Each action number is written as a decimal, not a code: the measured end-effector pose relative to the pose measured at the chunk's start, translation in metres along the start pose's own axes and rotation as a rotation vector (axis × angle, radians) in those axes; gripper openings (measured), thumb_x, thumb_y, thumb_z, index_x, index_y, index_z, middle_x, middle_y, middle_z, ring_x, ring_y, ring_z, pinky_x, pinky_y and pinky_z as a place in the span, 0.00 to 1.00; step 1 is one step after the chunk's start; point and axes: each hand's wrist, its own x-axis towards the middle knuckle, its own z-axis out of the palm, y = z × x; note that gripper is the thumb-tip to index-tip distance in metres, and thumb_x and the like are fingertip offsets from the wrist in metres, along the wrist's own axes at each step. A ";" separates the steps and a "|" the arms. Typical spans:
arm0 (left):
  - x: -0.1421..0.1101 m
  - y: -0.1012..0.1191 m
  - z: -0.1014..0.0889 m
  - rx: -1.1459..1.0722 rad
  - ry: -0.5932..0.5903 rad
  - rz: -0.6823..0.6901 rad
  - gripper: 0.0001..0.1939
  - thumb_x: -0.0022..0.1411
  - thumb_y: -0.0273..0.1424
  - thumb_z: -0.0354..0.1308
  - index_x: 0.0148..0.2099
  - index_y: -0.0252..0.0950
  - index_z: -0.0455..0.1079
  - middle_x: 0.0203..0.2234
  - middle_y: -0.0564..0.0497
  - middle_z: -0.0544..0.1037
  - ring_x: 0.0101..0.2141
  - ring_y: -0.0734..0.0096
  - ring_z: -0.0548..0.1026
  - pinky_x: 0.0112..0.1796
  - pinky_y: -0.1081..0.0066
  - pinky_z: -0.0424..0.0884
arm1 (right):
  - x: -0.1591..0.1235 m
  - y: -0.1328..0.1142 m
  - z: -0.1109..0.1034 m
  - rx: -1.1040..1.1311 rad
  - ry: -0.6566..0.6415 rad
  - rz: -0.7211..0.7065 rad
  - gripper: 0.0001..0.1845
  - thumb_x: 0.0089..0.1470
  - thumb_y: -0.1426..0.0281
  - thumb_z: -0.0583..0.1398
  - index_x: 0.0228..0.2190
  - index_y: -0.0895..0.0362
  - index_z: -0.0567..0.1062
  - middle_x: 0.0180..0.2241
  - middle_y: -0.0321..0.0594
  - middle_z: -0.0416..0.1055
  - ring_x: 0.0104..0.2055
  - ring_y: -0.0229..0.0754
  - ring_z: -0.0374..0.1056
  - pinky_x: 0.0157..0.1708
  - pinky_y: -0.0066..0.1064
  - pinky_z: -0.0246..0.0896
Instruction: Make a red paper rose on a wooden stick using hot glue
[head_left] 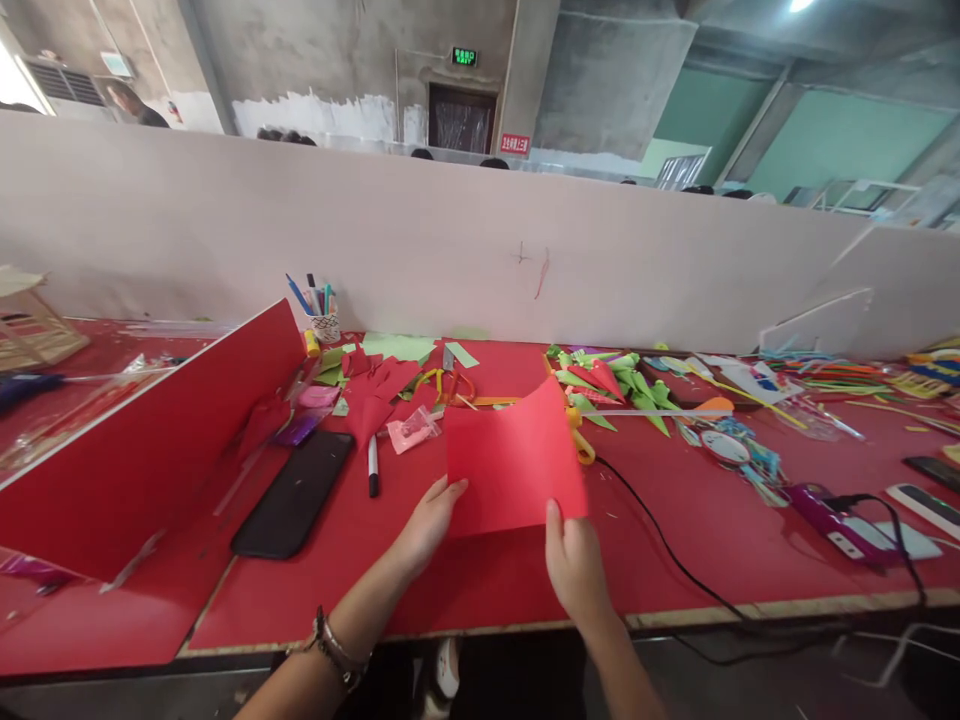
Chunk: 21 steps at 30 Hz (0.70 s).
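Observation:
A sheet of red paper [514, 462] is held up over the red table [712, 540], near its front edge. My left hand [431, 520] pinches the sheet's lower left edge, fingers closed on it. My right hand [574, 565] grips the lower right corner, thumb on top of the paper. Behind the sheet lie orange-handled scissors [581, 440], partly hidden by it.
A black phone [294, 495] and a marker [372, 467] lie to the left, with red paper scraps [379, 385] and a pen cup [324, 320] behind. Green and red paper cones [615, 385] sit at back right. A black cable [675, 560] runs to a purple tool [832, 510]. A red divider [142, 440] stands left.

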 end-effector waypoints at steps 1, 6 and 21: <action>-0.002 -0.002 0.000 -0.052 -0.016 -0.022 0.18 0.58 0.36 0.46 0.47 0.33 0.66 0.43 0.45 0.73 0.45 0.64 0.70 0.47 0.65 0.64 | -0.003 -0.001 0.003 -0.045 -0.017 -0.068 0.21 0.51 0.70 0.48 0.47 0.56 0.67 0.46 0.50 0.66 0.47 0.53 0.63 0.41 0.41 0.62; -0.016 0.001 0.002 -0.246 -0.130 -0.125 0.23 0.57 0.42 0.46 0.49 0.34 0.64 0.43 0.45 0.73 0.43 0.62 0.71 0.42 0.65 0.67 | -0.004 -0.011 0.017 -0.126 -0.171 -0.338 0.39 0.43 0.84 0.44 0.56 0.44 0.49 0.61 0.28 0.32 0.62 0.45 0.35 0.55 0.40 0.49; -0.038 0.022 -0.008 0.019 0.132 -0.075 0.22 0.48 0.47 0.56 0.29 0.29 0.67 0.24 0.48 0.76 0.26 0.67 0.73 0.25 0.74 0.67 | 0.000 -0.025 -0.005 0.660 -0.417 -0.035 0.41 0.47 0.57 0.57 0.57 0.50 0.42 0.52 0.46 0.57 0.52 0.45 0.59 0.49 0.39 0.56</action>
